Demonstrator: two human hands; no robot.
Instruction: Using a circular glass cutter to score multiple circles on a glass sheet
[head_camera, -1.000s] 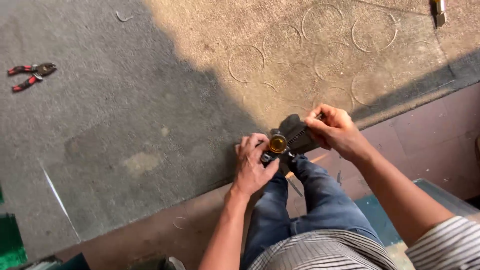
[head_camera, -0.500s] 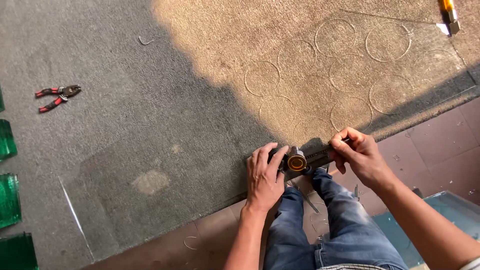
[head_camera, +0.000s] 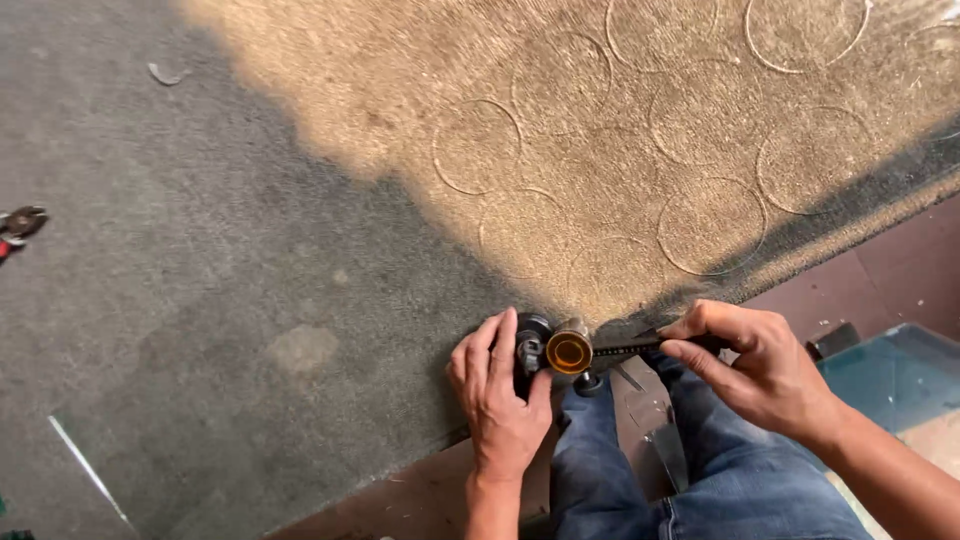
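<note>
My left hand grips the black head of a small tool that has a round amber knob facing up. A thin black bar runs right from the knob into my right hand, whose fingers pinch its far end. The tool sits at the near edge of a grey carpet-covered work surface, just above my knees in blue jeans.
Several ring-shaped marks are pressed into the sunlit part of the carpet. Red-handled pliers lie at the far left edge. A thin clear strip lies at lower left. A bluish glass sheet rests at right.
The view has shifted right and closer; the pliers slid to the left edge and the green pieces left the view. Both hands keep hold of the tool at the carpet edge.
</note>
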